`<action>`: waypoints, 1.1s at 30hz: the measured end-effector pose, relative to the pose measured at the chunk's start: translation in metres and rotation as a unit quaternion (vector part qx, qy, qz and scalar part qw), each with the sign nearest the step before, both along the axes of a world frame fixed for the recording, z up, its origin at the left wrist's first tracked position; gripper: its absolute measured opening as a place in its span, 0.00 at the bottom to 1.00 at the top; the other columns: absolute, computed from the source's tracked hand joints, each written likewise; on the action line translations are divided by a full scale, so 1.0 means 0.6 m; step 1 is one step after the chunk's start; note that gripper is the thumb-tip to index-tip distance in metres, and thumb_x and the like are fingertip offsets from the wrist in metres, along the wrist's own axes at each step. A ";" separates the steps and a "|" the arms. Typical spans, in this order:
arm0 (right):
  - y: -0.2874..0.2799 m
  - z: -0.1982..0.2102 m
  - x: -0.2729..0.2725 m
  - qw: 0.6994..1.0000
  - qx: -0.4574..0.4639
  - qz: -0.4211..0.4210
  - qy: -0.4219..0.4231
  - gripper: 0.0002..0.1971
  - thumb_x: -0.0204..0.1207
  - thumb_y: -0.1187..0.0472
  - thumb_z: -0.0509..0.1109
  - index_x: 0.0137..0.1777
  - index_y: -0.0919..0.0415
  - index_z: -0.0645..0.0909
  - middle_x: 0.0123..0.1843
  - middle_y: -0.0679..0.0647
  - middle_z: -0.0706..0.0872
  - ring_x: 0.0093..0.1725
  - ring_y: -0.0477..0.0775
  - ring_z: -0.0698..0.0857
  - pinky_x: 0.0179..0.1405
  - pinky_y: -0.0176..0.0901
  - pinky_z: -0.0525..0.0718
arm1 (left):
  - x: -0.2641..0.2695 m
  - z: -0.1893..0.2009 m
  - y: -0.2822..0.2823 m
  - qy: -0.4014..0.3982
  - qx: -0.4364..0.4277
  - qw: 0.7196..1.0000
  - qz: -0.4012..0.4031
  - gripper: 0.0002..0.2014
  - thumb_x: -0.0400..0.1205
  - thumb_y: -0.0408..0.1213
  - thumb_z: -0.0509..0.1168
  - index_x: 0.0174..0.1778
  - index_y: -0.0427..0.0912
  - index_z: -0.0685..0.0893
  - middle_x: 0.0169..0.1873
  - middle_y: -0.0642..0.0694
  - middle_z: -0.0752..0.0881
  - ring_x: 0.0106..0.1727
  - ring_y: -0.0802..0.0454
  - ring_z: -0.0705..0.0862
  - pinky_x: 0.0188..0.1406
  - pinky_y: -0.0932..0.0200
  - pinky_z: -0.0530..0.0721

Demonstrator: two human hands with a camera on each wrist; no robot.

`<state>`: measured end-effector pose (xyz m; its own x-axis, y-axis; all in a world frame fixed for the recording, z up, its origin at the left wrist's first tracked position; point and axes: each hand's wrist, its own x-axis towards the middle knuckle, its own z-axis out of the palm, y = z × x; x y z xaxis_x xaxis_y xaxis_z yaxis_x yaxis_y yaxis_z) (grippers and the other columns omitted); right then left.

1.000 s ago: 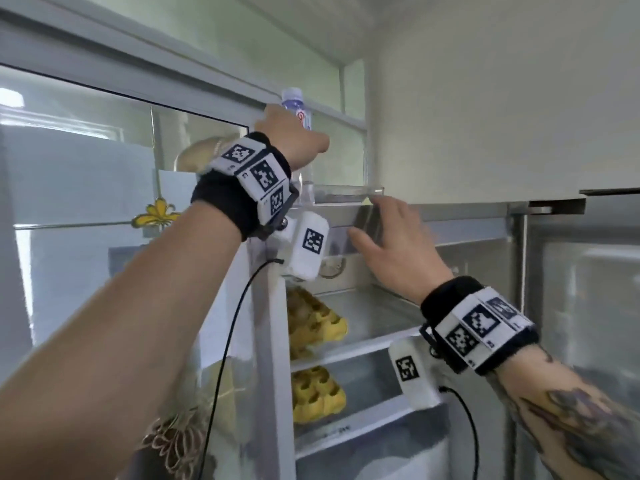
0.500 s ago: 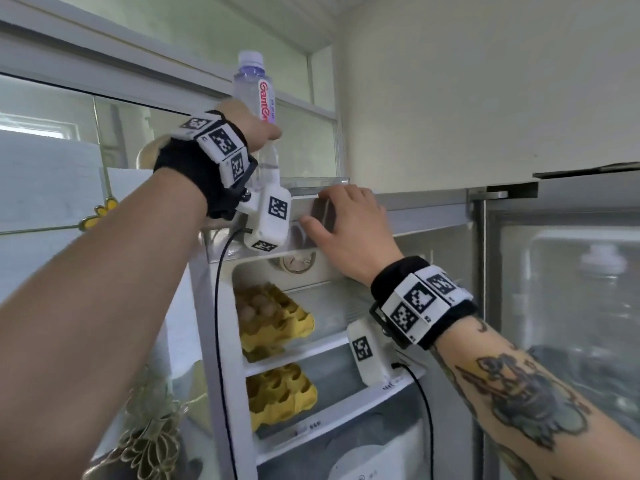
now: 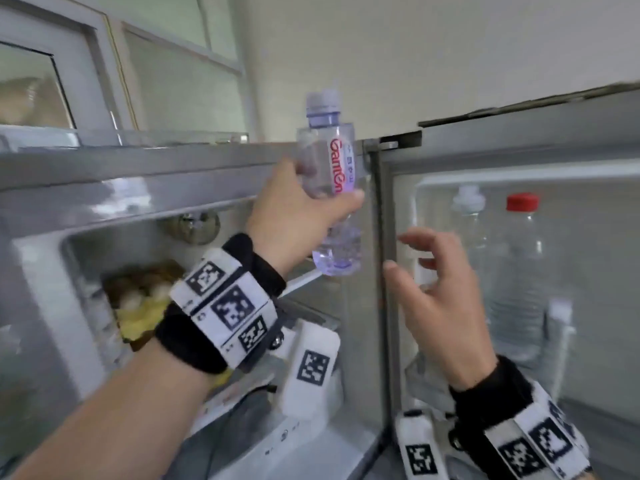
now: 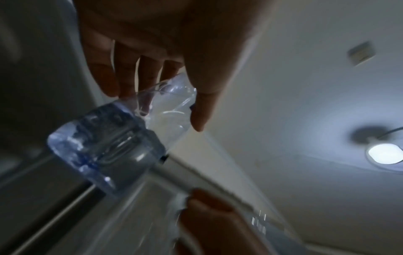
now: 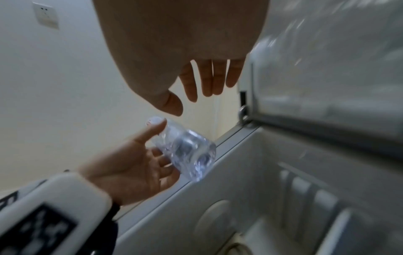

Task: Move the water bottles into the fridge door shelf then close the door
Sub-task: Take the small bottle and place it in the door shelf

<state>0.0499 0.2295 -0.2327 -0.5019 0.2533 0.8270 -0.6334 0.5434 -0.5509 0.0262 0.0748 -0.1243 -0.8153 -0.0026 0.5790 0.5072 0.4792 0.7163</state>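
Observation:
My left hand (image 3: 294, 216) grips a small clear water bottle (image 3: 329, 161) with a pale cap and a red-lettered label, holding it upright in front of the fridge's top edge, near the door hinge. The same bottle (image 4: 113, 138) shows from below in the left wrist view and as the bottle (image 5: 185, 150) in the right wrist view. My right hand (image 3: 433, 282) hovers just right of it with fingers spread, holding nothing. Behind that hand the open fridge door's shelf (image 3: 561, 341) holds a red-capped bottle (image 3: 519, 271) and a white-capped bottle (image 3: 467, 216).
The fridge compartment (image 3: 104, 258) stands open on the left, with yellow egg cartons (image 3: 138, 306) on its shelf. The door's grey seal frame (image 3: 384, 271) runs vertically between my two hands. A window (image 3: 156, 74) sits above the fridge top.
My left hand has lifted the bottle off the fridge top and carried it right, toward the door. My right hand has left the fridge's top edge and opened beside the bottle.

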 end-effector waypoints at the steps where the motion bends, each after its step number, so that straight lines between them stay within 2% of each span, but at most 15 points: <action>1: 0.024 -0.020 0.004 0.999 -0.020 -0.030 -0.002 0.16 0.72 0.57 0.72 0.59 0.49 0.75 0.58 0.48 0.77 0.58 0.38 0.77 0.61 0.37 0.76 | -0.010 -0.031 0.016 -0.016 -0.008 1.000 -0.008 0.28 0.70 0.52 0.79 0.60 0.50 0.74 0.42 0.57 0.85 0.38 0.67 0.85 0.40 0.65 0.83; 3: 0.073 -0.053 0.006 0.991 -0.067 -0.110 -0.024 0.22 0.71 0.60 0.75 0.63 0.51 0.71 0.64 0.53 0.70 0.66 0.50 0.73 0.70 0.49 0.74 | -0.033 -0.079 0.052 -0.042 -0.013 0.999 -0.029 0.31 0.69 0.53 0.79 0.63 0.49 0.74 0.45 0.56 0.87 0.44 0.61 0.86 0.45 0.59 0.84; 5: 0.118 -0.079 -0.002 0.978 -0.082 -0.185 -0.051 0.32 0.67 0.61 0.79 0.68 0.55 0.67 0.69 0.59 0.65 0.71 0.58 0.68 0.74 0.58 0.71 | -0.065 -0.115 0.084 -0.072 -0.005 0.997 -0.037 0.33 0.69 0.53 0.80 0.66 0.47 0.74 0.47 0.52 0.88 0.49 0.54 0.88 0.51 0.52 0.85; 7: 0.158 -0.101 -0.013 0.966 -0.054 -0.242 -0.075 0.40 0.65 0.60 0.81 0.74 0.60 0.63 0.70 0.63 0.64 0.72 0.62 0.66 0.74 0.63 0.68 | -0.096 -0.140 0.118 -0.093 0.002 0.995 -0.042 0.34 0.68 0.51 0.80 0.65 0.44 0.74 0.47 0.51 0.88 0.51 0.49 0.89 0.56 0.48 0.85; 8: 0.174 -0.111 -0.019 0.963 -0.042 -0.252 -0.088 0.43 0.65 0.59 0.81 0.76 0.61 0.60 0.71 0.64 0.64 0.73 0.62 0.66 0.74 0.65 0.68 | -0.110 -0.149 0.132 -0.096 0.003 0.994 -0.042 0.34 0.68 0.50 0.81 0.64 0.43 0.74 0.45 0.52 0.88 0.51 0.48 0.89 0.56 0.49 0.85; 10: 0.196 -0.125 -0.025 0.961 -0.039 -0.243 -0.127 0.47 0.65 0.57 0.81 0.79 0.60 0.56 0.73 0.61 0.64 0.74 0.60 0.67 0.76 0.64 0.67 | -0.135 -0.164 0.156 -0.096 0.006 0.994 -0.043 0.31 0.69 0.48 0.81 0.62 0.41 0.76 0.39 0.56 0.85 0.46 0.50 0.88 0.49 0.54 0.84; 13: 0.213 -0.144 -0.034 0.958 -0.018 -0.230 -0.170 0.50 0.66 0.55 0.80 0.82 0.62 0.53 0.75 0.59 0.67 0.75 0.57 0.69 0.77 0.54 0.64 | -0.161 -0.182 0.186 -0.100 0.010 0.994 -0.043 0.26 0.70 0.46 0.81 0.56 0.41 0.75 0.34 0.58 0.82 0.38 0.56 0.84 0.38 0.59 0.76; 15: 0.216 -0.152 -0.037 0.957 0.006 -0.239 -0.166 0.49 0.66 0.54 0.80 0.82 0.65 0.56 0.74 0.60 0.70 0.74 0.58 0.70 0.73 0.50 0.62 | -0.174 -0.193 0.200 -0.105 0.005 0.994 -0.040 0.25 0.70 0.46 0.80 0.53 0.44 0.73 0.36 0.56 0.83 0.41 0.53 0.83 0.36 0.60 0.73; 17: 0.216 -0.155 -0.040 0.956 0.011 -0.245 -0.163 0.48 0.67 0.54 0.80 0.82 0.65 0.57 0.74 0.60 0.72 0.73 0.59 0.70 0.72 0.51 0.64 | -0.185 -0.201 0.207 -0.110 -0.017 0.993 -0.043 0.25 0.70 0.47 0.80 0.53 0.47 0.73 0.41 0.53 0.85 0.44 0.52 0.85 0.33 0.64 0.72; 19: 0.216 -0.160 -0.044 0.955 0.007 -0.251 -0.159 0.47 0.67 0.55 0.79 0.82 0.65 0.57 0.74 0.59 0.72 0.73 0.58 0.69 0.72 0.49 0.63 | -0.194 -0.204 0.208 -0.111 -0.055 0.991 -0.048 0.28 0.69 0.50 0.80 0.57 0.46 0.76 0.48 0.51 0.86 0.48 0.50 0.85 0.37 0.62 0.73; 22: 0.215 -0.165 -0.048 0.957 -0.004 -0.244 -0.159 0.47 0.67 0.55 0.78 0.82 0.64 0.56 0.75 0.58 0.70 0.74 0.56 0.69 0.74 0.47 0.60 | -0.209 -0.207 0.201 -0.111 -0.097 0.988 -0.053 0.34 0.66 0.55 0.80 0.63 0.45 0.78 0.55 0.50 0.88 0.54 0.49 0.87 0.49 0.57 0.79; 26: 0.213 -0.167 -0.049 0.956 0.001 -0.242 -0.167 0.46 0.69 0.54 0.77 0.82 0.63 0.56 0.75 0.56 0.70 0.74 0.55 0.69 0.78 0.56 0.64 | -0.209 -0.207 0.201 -0.111 -0.123 0.984 -0.069 0.33 0.65 0.55 0.81 0.61 0.47 0.77 0.53 0.52 0.89 0.52 0.51 0.88 0.46 0.60 0.81; 29: 0.211 -0.168 -0.048 0.954 0.002 -0.246 -0.170 0.47 0.69 0.56 0.77 0.83 0.66 0.54 0.76 0.59 0.68 0.75 0.57 0.68 0.78 0.55 0.61 | -0.199 -0.221 0.214 -0.106 -0.177 0.975 -0.077 0.38 0.63 0.59 0.80 0.65 0.47 0.76 0.57 0.50 0.89 0.56 0.48 0.89 0.54 0.58 0.82; 33: 0.211 -0.172 -0.048 0.951 0.022 -0.255 -0.176 0.50 0.70 0.54 0.77 0.84 0.69 0.51 0.78 0.62 0.67 0.78 0.59 0.66 0.78 0.52 0.59 | -0.196 -0.242 0.213 -0.098 -0.158 0.980 -0.070 0.38 0.61 0.60 0.80 0.64 0.49 0.78 0.56 0.52 0.90 0.55 0.51 0.90 0.55 0.58 0.83</action>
